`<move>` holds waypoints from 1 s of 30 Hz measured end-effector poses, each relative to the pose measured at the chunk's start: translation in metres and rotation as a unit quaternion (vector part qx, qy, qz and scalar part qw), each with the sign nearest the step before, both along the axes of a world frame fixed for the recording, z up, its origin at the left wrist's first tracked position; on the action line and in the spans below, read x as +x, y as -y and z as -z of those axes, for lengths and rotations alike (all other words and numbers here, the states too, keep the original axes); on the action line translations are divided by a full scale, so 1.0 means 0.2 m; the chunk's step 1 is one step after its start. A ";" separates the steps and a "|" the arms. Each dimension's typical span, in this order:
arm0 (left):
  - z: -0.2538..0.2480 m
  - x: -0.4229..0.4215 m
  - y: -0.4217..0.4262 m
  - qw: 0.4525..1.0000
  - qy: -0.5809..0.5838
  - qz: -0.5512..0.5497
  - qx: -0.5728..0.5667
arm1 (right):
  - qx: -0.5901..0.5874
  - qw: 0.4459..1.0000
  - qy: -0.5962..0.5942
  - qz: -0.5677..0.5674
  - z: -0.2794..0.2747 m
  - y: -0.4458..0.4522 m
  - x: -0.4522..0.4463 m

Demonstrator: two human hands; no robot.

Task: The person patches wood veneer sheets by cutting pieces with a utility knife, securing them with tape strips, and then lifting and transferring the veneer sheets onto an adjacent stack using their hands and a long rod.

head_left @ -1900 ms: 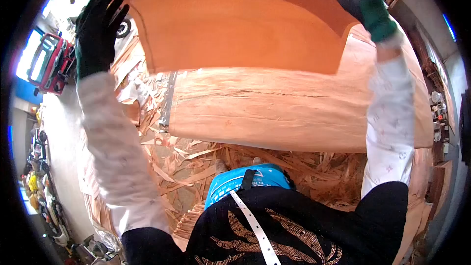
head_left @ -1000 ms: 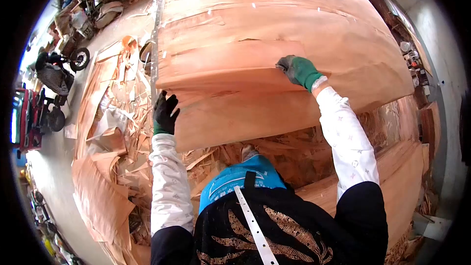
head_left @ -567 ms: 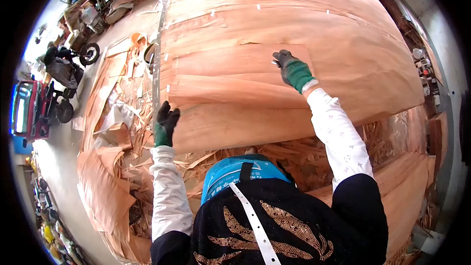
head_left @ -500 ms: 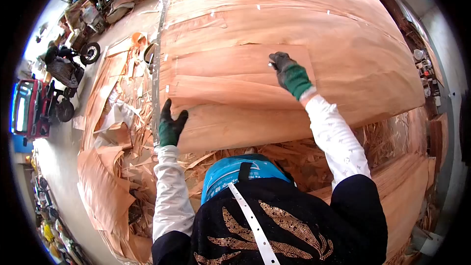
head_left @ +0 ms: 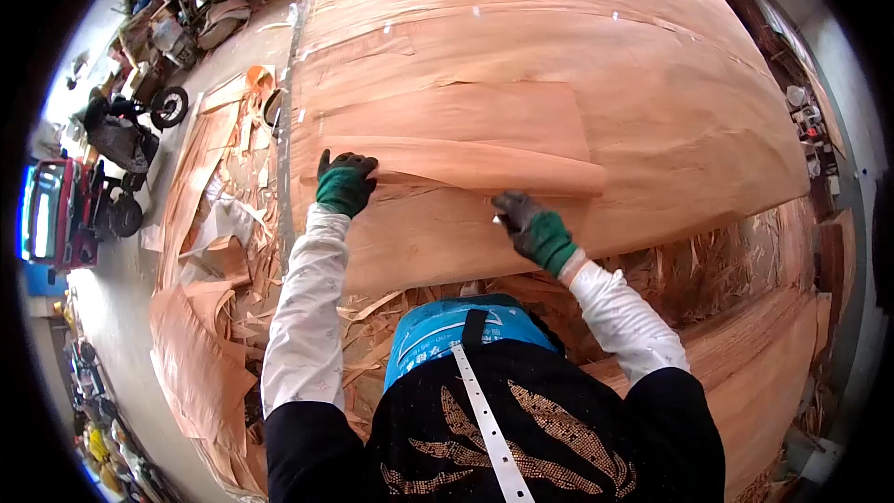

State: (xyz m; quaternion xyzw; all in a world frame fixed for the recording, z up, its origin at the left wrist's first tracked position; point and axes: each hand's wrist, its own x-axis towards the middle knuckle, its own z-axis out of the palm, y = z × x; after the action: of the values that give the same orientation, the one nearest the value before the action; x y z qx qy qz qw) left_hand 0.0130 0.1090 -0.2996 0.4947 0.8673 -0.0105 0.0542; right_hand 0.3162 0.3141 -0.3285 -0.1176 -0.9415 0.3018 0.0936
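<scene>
Large sheets of thin reddish wood veneer [head_left: 670,121] lie in a wide stack before me. On top is a smaller veneer piece [head_left: 521,116], its near edge curled up into a long fold [head_left: 466,154]. My left hand [head_left: 346,183], in a black and green glove, is closed on the left end of that fold. My right hand [head_left: 533,226], gloved the same way, is just below the fold with its fingers curled round a small pale object, too small to name.
Veneer scraps [head_left: 251,307] cover the floor at left and beneath the stack's near edge. More veneer [head_left: 745,354] is stacked at lower right. A motorbike [head_left: 121,130] and a red vehicle [head_left: 56,214] stand at far left. A dark metal strip [head_left: 284,140] runs along the stack's left edge.
The small veneer piece, earlier held up in both hands, now lies on the stack. Most recently my right hand moved down towards me, my left hand moved up and closed, and the near edge curled up.
</scene>
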 end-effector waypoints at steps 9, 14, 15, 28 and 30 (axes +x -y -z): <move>0.00 -0.01 0.08 0.997 0.024 0.051 0.053 | -0.667 0.697 -0.140 0.224 0.10 0.03 0.17; -0.05 0.11 0.12 0.999 0.040 0.023 0.007 | -0.694 0.626 -0.218 0.281 0.10 0.04 0.13; -0.08 0.16 0.11 0.998 0.037 0.035 0.038 | -0.684 0.630 -0.221 0.293 0.08 0.05 0.14; -0.01 0.27 -0.28 0.976 0.111 0.062 0.177 | -0.441 0.826 -0.288 0.203 -0.42 -0.08 0.27; -0.12 0.25 -0.27 0.961 0.169 0.052 0.215 | -0.390 0.817 -0.352 0.239 -0.43 -0.19 0.43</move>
State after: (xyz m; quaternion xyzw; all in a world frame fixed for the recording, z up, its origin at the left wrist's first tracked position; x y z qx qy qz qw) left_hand 0.0630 0.1635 -0.2760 0.5338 0.8004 0.2570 0.0915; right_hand 0.4021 0.3519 -0.2423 -0.2511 -0.5901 0.6329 0.4337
